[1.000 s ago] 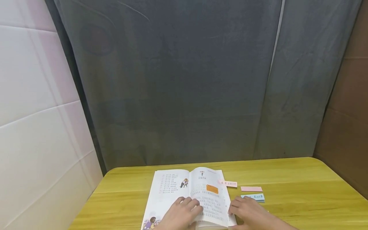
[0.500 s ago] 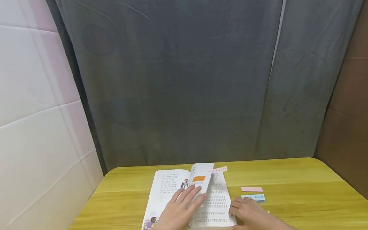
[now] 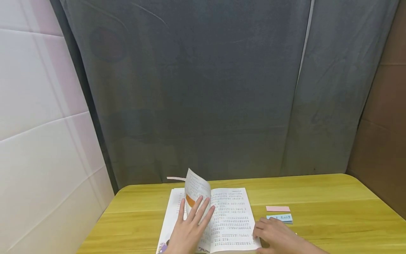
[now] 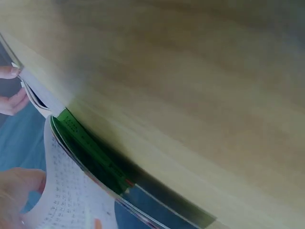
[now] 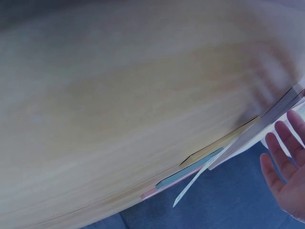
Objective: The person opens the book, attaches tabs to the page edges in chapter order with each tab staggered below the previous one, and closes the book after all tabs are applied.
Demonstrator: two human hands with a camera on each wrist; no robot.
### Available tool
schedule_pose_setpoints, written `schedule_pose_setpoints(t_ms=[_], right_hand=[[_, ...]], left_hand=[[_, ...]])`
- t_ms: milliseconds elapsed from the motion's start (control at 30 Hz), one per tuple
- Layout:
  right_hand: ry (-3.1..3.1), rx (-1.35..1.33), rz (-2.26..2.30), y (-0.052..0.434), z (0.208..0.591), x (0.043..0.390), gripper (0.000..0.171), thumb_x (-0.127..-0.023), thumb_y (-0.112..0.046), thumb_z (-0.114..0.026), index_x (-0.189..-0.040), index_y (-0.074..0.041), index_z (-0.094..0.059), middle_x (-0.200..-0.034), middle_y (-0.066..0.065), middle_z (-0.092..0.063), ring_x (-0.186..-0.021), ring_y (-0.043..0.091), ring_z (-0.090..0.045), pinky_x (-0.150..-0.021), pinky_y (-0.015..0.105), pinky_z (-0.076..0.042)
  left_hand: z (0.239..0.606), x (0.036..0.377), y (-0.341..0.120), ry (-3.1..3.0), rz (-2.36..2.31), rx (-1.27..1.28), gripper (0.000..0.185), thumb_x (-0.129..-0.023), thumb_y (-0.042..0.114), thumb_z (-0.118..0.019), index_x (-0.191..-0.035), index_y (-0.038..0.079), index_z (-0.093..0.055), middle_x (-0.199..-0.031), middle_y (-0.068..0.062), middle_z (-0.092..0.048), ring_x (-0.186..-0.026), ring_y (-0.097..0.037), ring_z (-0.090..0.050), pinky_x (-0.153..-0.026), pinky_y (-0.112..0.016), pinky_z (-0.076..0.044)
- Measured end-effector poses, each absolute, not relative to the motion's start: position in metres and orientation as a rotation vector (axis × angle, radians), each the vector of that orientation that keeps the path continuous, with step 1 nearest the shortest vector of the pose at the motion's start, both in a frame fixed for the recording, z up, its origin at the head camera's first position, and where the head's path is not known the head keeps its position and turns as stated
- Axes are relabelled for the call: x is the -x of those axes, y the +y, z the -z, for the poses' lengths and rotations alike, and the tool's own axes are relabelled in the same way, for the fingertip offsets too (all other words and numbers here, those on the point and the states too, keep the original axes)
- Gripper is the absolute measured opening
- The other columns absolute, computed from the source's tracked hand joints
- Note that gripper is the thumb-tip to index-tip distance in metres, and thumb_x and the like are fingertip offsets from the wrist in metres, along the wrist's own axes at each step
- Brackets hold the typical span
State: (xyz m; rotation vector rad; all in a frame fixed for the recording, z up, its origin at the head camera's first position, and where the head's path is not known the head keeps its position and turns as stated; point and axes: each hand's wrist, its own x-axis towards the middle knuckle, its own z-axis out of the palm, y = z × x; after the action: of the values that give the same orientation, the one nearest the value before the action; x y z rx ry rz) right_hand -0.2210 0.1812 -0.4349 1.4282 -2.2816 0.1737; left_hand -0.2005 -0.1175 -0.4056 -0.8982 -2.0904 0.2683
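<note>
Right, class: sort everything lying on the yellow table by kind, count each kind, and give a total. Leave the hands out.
Open book: 1
Pink sticky-note pad: 1
Blue sticky-note pad: 1
Pink tab stuck on the lifted page: 1
Total: 4

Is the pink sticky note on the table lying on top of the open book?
No, in the head view the pink sticky note lies on the bare table, apart from the open book and right of it.
</note>
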Motion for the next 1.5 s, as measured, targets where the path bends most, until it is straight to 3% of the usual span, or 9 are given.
schedule_pose_setpoints(t_ms=[133,267,367,467,567,667,867,1033,1500], right_hand=[[-2.276,-1.433,-0.176,0.181,0.436,0.221,0.032,-0.077,-0.051,-0.057,-0.081,-0.018,-0.058,-0.081,-0.013,-0.053,-0.068,0.002,-0.04,-0.054,0.012,-0.028],[-2.276,-1.437,-0.181,0.182,0.436,0.221,0.031,-0.077,-0.05,-0.058,-0.081,-0.018,-0.058,-0.082,-0.013,-0.053,-0.069,0.001,-0.04,-0.053,0.012,-0.029],[-2.283,-1.438,-0.179,0.182,0.435,0.221,0.031,-0.078,-0.049,-0.058,-0.082,-0.018,-0.058,-0.082,-0.013,-0.053,-0.069,0.002,-0.041,-0.054,0.012,-0.03],[-2.282,-1.441,-0.181,0.183,0.435,0.221,0.031,-0.078,-0.049,-0.058,-0.082,-0.018,-0.058,-0.082,-0.013,-0.053,-0.069,0.002,-0.041,-0.054,0.013,-0.03],[-2.263,-1.449,-0.192,0.183,0.435,0.221,0.03,-0.078,-0.048,-0.059,-0.082,-0.018,-0.058,-0.082,-0.013,-0.054,-0.069,0.002,-0.041,-0.054,0.012,-0.03],[-2.246,-1.461,-0.21,0.183,0.435,0.222,0.029,-0.078,-0.047,-0.059,-0.082,-0.018,-0.059,-0.082,-0.013,-0.054,-0.069,0.001,-0.041,-0.054,0.011,-0.029],[-2.268,-1.464,-0.214,0.183,0.436,0.223,0.028,-0.079,-0.047,-0.057,-0.082,-0.019,-0.059,-0.083,-0.013,-0.054,-0.069,0.001,-0.042,-0.054,0.011,-0.028],[-2.277,-1.458,-0.196,0.184,0.436,0.223,0.028,-0.08,-0.047,-0.056,-0.082,-0.019,-0.059,-0.083,-0.014,-0.054,-0.07,0.002,-0.042,-0.054,0.011,-0.029],[-2.255,-1.41,-0.223,0.184,0.44,0.221,0.023,-0.079,-0.043,-0.06,-0.08,-0.02,-0.059,-0.082,-0.014,-0.054,-0.07,0.001,-0.043,-0.055,0.011,-0.031]], left_hand=[[0.407,0.202,-0.12,-2.085,-0.334,0.887,0.056,-0.077,0.0,-0.017,-0.116,0.015,-0.054,-0.131,-0.009,-0.04,-0.122,-0.029,-0.032,-0.089,-0.063,-0.02],[0.412,0.201,-0.12,-2.158,-0.365,0.896,0.04,-0.075,0.01,-0.038,-0.107,0.017,-0.06,-0.124,-0.007,-0.047,-0.117,-0.027,-0.039,-0.09,-0.062,-0.019],[0.417,0.2,-0.116,-2.234,-0.342,0.955,0.033,-0.069,0.02,-0.057,-0.102,0.018,-0.062,-0.115,-0.005,-0.054,-0.108,-0.023,-0.048,-0.088,-0.055,-0.03],[0.421,0.199,-0.106,-2.312,-0.257,1.037,0.03,-0.067,0.025,-0.066,-0.096,0.018,-0.062,-0.102,-0.001,-0.058,-0.092,-0.019,-0.056,-0.072,-0.04,-0.045],[0.421,0.199,-0.095,-2.451,-0.162,1.075,0.023,-0.073,0.029,-0.064,-0.093,0.018,-0.06,-0.089,0.003,-0.057,-0.076,-0.014,-0.058,-0.05,-0.027,-0.045],[0.419,0.198,-0.086,-2.624,-0.14,1.045,0.031,-0.079,0.043,-0.057,-0.097,0.018,-0.06,-0.085,0.005,-0.053,-0.069,-0.011,-0.054,-0.044,-0.025,-0.041],[0.42,0.198,-0.075,-2.723,-0.214,0.955,0.055,-0.073,0.066,-0.047,-0.097,0.018,-0.059,-0.077,0.003,-0.048,-0.059,-0.014,-0.047,-0.041,-0.028,-0.035],[0.422,0.199,-0.07,-2.751,-0.243,0.937,0.068,-0.071,0.073,-0.038,-0.1,0.015,-0.059,-0.076,0.001,-0.049,-0.056,-0.016,-0.047,-0.042,-0.028,-0.036],[0.423,0.201,-0.068,-2.631,-0.231,0.945,0.057,-0.067,0.07,-0.049,-0.08,0.015,-0.057,-0.064,0.003,-0.041,-0.043,-0.013,-0.038,-0.036,-0.027,-0.029]])
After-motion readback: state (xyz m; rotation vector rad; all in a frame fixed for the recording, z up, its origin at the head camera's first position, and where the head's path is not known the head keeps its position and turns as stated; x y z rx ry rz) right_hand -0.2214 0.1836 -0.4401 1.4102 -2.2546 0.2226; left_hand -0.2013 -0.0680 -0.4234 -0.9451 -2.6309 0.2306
